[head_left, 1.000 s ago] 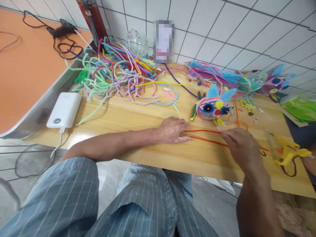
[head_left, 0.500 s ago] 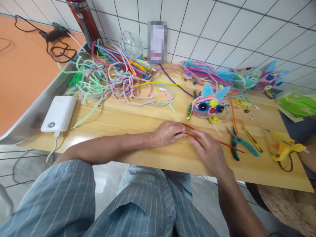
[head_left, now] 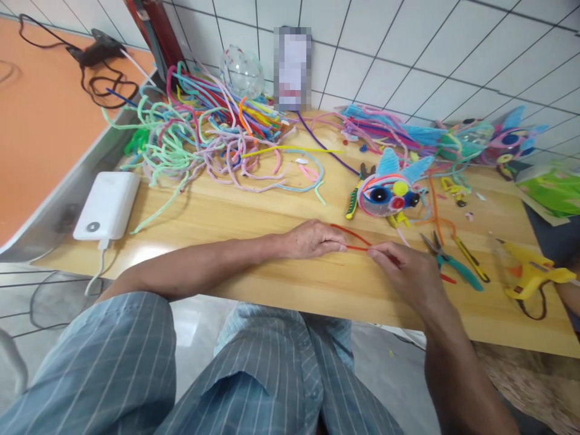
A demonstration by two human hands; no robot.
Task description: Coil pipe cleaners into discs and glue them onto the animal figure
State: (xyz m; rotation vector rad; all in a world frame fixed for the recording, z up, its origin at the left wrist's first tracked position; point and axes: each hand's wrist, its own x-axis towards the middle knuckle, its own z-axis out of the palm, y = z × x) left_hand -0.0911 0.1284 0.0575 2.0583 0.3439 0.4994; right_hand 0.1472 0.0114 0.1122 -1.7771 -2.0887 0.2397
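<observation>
A thin red pipe cleaner runs between my two hands, just above the table's front part. My left hand pinches it at one side, fingers closed. With thumb and fingertips my right hand grips it a short way to the right. Another red stretch curves behind, from the left hand's knuckles toward the right fingertips. Beyond my hands sits a clear ball animal with blue ears, button-like eyes and a red nose. Teal-handled pliers lie right of my right hand, with a red tip showing beside them.
A tangle of pipe cleaners covers the back left, near a clear ball and a propped phone. A white power bank lies left. At right are a yellow cutter, a yellow glue gun and another person's arm.
My right hand has moved right along the red pipe cleaner, away from my left hand, and a straight stretch now shows between them. The left hand keeps its pinch. The view has shifted slightly.
</observation>
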